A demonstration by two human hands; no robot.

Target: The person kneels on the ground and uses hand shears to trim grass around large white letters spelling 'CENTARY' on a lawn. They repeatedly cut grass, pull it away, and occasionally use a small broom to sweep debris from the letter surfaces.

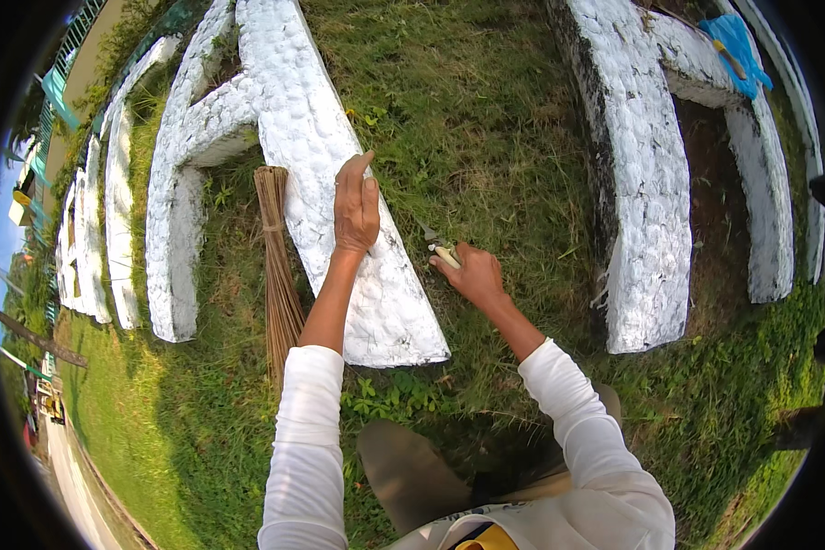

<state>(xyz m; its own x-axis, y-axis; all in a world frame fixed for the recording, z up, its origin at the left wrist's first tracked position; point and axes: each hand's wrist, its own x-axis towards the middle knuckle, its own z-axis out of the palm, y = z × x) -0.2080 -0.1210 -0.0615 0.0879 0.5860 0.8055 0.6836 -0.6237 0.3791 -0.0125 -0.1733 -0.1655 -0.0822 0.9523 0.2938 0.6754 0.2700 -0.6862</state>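
My left hand [356,210] lies on the sloping leg of a large white-painted concrete letter [302,103], with its fingers pointing away from me and nothing in its grasp. Beside that leg, over the grass, my right hand [476,273] grips a small scraper-like tool by its cream handle [447,257]. The tool's metal blade [427,230] points up and left, and its tip is hard to make out against the grass. A stick broom [276,254] rests along the left side of the same leg, bound ends upward.
Another white concrete letter [650,206] with dark sides stands at right. A blue plastic bag [741,48] and a wooden-handled tool [729,58] lie on its crossbar. More letters [120,220] run off left. Grass [454,89] covers the ground; a road [69,467] passes at lower left.
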